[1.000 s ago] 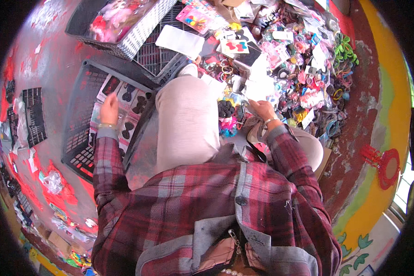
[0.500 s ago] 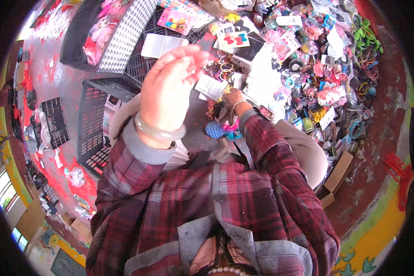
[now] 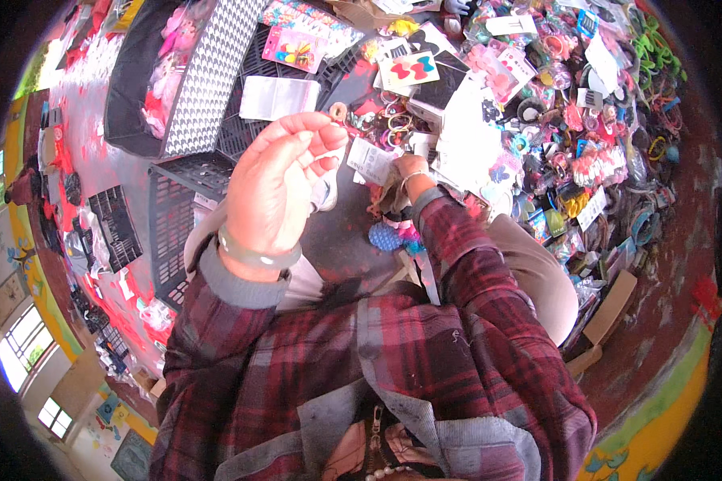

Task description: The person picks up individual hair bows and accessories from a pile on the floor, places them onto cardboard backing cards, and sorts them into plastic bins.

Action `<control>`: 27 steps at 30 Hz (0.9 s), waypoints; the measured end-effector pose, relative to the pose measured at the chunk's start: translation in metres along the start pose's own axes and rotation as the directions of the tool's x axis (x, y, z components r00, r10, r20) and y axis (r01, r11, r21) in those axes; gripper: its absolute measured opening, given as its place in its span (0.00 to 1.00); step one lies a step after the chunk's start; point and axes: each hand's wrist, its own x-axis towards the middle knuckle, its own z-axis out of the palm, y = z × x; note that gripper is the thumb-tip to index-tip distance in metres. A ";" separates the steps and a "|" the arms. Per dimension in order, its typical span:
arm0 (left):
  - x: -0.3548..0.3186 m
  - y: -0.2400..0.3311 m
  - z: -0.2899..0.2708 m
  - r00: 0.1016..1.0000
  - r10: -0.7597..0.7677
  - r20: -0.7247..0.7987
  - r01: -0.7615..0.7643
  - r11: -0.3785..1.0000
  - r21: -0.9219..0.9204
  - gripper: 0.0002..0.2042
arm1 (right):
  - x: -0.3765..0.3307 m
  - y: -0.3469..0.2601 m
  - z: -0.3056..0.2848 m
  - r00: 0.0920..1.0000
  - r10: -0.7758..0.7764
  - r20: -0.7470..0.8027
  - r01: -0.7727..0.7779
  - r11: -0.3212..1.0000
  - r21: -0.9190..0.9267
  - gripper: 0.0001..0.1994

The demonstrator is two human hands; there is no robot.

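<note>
My left hand (image 3: 271, 188), with a pale bangle at the wrist, is raised at centre left. Its fingers curl loosely, the tips apart from the thumb, and nothing plainly shows in them. Just past the fingertips is a small brown ring (image 3: 338, 111); whether they touch it, I cannot tell. My right hand (image 3: 411, 170) is closed around the top of a bunch of hair ties between my knees. Grey-brown cloth shows under its fingers. Lower in the bunch hang a blue textured ball (image 3: 385, 236) and pink and teal pieces. A white printed card (image 3: 369, 160) lies against my right fingers.
A big heap of packaged hair accessories (image 3: 565, 144) spreads to the right. Ahead lie a bow card (image 3: 410, 70), a clear packet (image 3: 279, 98) and a pink card (image 3: 295, 50). On the left stand a black crate (image 3: 172, 228) and a houndstooth-patterned box (image 3: 211, 76).
My left hand has moved slightly left and down, its fingers curled more. My right hand stays on the bunch, which has shifted a little. The whole view has turned slightly.
</note>
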 end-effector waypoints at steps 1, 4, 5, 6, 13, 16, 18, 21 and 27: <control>0.003 -0.002 -0.003 1.000 0.008 0.015 -0.008 1.000 0.003 0.12 | -0.006 0.002 -0.009 0.997 -0.070 -0.022 0.069 0.997 -0.033 0.13; 0.002 0.000 -0.003 0.999 0.042 -0.003 -0.042 0.999 -0.035 0.11 | -0.036 -0.018 -0.078 0.982 -0.106 -0.156 0.098 0.994 -0.055 0.10; 0.001 -0.002 -0.005 0.997 0.071 -0.016 -0.071 0.997 -0.032 0.11 | -0.047 -0.018 -0.099 0.924 -0.175 -0.341 0.179 0.984 -0.020 0.08; 0.005 -0.002 -0.002 0.997 0.071 0.014 -0.071 0.997 -0.018 0.11 | -0.042 -0.001 -0.096 0.801 -0.208 -0.562 0.304 0.949 0.081 0.08; 0.016 -0.020 0.010 0.942 -0.061 -0.330 0.006 0.986 -0.164 0.23 | -0.215 -0.091 -0.280 0.596 0.080 -0.799 0.319 0.890 0.327 0.05; 0.006 -0.019 0.033 1.000 -0.002 0.021 0.008 0.957 -0.289 0.22 | -0.280 -0.109 -0.297 0.277 -0.423 -0.863 0.313 0.889 -0.335 0.02; 0.002 -0.023 0.049 0.947 0.200 0.251 -0.063 0.883 -0.466 0.22 | -0.311 -0.118 -0.292 0.235 -0.523 -0.819 0.399 0.821 -0.409 0.04; 0.014 -0.034 0.046 0.809 0.199 0.554 0.122 0.864 -0.489 0.19 | -0.340 -0.121 -0.285 0.310 -0.493 -0.813 0.381 0.848 -0.369 0.05; -0.020 -0.019 0.070 0.859 0.178 0.480 0.049 0.905 -0.423 0.19 | -0.363 -0.045 -0.316 0.642 0.288 -0.710 0.636 0.316 0.704 0.09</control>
